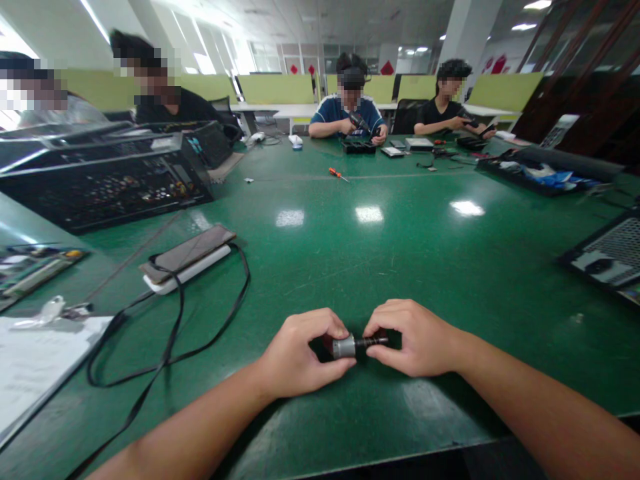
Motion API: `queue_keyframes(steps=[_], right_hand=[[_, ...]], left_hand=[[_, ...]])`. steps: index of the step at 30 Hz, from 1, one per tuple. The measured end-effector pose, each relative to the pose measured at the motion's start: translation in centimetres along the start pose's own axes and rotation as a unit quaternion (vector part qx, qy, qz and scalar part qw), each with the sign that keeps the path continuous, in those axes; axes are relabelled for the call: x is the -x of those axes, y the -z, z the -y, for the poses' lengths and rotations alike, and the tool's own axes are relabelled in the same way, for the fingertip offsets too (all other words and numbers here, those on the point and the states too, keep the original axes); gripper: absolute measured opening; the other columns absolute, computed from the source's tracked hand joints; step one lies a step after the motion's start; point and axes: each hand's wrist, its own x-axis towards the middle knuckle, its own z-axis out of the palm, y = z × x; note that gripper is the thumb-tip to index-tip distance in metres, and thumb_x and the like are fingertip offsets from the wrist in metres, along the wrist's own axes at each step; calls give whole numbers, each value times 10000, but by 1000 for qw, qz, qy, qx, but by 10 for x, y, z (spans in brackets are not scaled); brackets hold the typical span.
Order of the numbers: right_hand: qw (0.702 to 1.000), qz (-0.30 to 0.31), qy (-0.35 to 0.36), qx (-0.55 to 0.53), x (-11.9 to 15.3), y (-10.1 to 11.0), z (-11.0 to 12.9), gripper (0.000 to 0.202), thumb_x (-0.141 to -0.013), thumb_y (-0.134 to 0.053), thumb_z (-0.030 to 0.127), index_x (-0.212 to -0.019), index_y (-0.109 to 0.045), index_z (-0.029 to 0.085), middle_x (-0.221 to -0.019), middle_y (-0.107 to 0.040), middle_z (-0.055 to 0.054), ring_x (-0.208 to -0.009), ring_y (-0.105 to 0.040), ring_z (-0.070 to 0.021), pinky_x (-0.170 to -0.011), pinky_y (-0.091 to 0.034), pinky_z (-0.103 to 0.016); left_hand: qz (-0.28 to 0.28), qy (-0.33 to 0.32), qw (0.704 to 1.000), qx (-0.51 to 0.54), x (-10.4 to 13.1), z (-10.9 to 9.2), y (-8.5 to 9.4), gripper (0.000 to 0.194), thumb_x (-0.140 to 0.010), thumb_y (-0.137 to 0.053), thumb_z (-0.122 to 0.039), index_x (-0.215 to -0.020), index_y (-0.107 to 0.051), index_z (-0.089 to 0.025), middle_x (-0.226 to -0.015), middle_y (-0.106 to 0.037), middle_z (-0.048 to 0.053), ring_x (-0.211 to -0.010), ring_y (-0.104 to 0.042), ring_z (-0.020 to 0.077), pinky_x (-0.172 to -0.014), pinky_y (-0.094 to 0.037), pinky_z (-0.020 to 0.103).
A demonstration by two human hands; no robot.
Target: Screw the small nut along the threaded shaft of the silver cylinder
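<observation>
Low in the middle of the head view, a small silver cylinder (pixel 344 347) with a dark, ridged shaft (pixel 376 341) is held sideways just above the green table. It looks like a small motor, but its exact kind is not clear. My left hand (pixel 305 350) grips the silver body between thumb and fingers. On the other side, the thumb and fingertips of my right hand (pixel 413 337) close around the shaft near the body. The shaft's tip points into the curve of my right palm. The cylinder's left end is partly hidden by my left fingers.
A power strip (pixel 187 257) with a looping black cable (pixel 245 267) lies left, near a clipboard with paper (pixel 45 373) and a circuit board (pixel 35 270). An orange screwdriver (pixel 337 174) lies farther off. Black cases (pixel 125 180) stand at the left; several people sit around the table.
</observation>
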Motion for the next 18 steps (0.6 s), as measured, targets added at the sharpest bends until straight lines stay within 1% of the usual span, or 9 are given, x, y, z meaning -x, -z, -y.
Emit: queue_keyframes(steps=[18], right_hand=[[1000, 1, -12, 5, 0, 3, 0, 89, -815, -699, 240, -888, -687, 190, -786, -694, -6, -741, -617, -169, -759, -442, -314]], left_hand=[[-1, -9, 1000, -2, -1, -2, 2, 207, -746, -798, -149, -861, -626, -162, -818, -705, 49, -727, -666, 154, -681, -515, 252]])
